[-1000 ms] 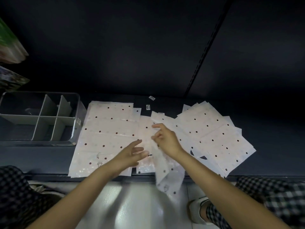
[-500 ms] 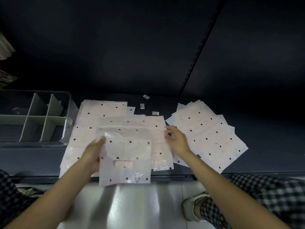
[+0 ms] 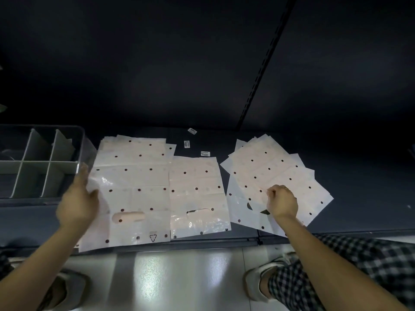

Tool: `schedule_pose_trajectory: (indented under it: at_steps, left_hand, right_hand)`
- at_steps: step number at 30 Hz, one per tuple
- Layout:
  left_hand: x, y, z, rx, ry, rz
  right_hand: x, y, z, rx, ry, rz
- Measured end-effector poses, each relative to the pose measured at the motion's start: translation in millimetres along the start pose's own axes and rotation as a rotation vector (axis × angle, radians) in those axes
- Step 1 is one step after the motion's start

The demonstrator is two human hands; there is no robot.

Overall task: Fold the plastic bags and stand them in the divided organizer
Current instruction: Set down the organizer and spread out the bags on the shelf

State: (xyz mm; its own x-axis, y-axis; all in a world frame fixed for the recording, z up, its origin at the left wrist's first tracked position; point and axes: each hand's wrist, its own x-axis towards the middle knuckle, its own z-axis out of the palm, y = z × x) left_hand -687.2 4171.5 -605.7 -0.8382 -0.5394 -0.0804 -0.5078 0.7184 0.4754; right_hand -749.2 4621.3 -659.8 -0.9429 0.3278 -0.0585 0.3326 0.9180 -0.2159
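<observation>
On shelf, left hand [image 3: 77, 204] holds flat bag [image 3: 132, 189] edge.

The left hand [image 3: 77, 202] is motion-blurred, its grip unclear. The organizer [image 3: 40, 162] is cut off at the left edge. Print on the three small labels [image 3: 186, 144] is unreadable.

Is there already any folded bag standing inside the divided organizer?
No, the compartments of the divided organizer hold no bag; the bags lie flat beside it.
</observation>
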Motion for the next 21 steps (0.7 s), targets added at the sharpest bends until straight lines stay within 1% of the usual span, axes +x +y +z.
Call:
schedule_pose_trajectory:
  at_steps: [2, 3, 4, 6, 7, 8, 9, 11, 14, 16, 18, 21]
  left_hand:
    - [-12, -2, 8, 0.105, 0.033, 0.148]
    - [-17, -2, 13, 0.134, 0.018, 0.244]
    - [-22, -1, 18, 0.141, -0.029, 0.345]
    - [-32, 2, 29, 0.122, -0.184, 0.532]
    - [-38, 4, 34, 0.135, -0.295, 0.607]
    - [-42, 5, 40, 0.186, -0.402, 0.685]
    - [-45, 4, 48, 0.239, -0.473, 0.752]
    - [-48, -8, 61, 0.368, -0.569, 0.724]
    - [-44, -18, 64, 0.500, -0.588, 0.647]
    - [-39, -21, 60, 0.548, -0.604, 0.586]
    - [-33, -24, 57, 0.592, -0.605, 0.533]
    - [-32, -19, 54, 0.579, -0.583, 0.494]
  right_hand:
    - [-1, -8, -2, 0.030, 0.016, 0.002]
    - [-1, -14, -3, 0.053, 0.012, -0.006]
    - [-1, -21, -4, 0.090, -0.001, -0.009]
    - [-1, -35, -6, 0.204, -0.052, 0.012]
    - [-1, -41, -6, 0.261, -0.085, 0.032]
    - [-1, -47, -7, 0.304, -0.124, 0.047]
    - [-1, -52, -8, 0.328, -0.168, 0.056]
    - [-1, -57, -8, 0.345, -0.247, 0.073]
    - [-1, -57, -7, 0.401, -0.306, 0.131]
    - [-2, -55, -6, 0.498, -0.303, 0.191]
    - [-2, -56, -8, 0.555, -0.261, 0.212]
    - [-9, -72, -12, 0.513, -0.198, 0.110]
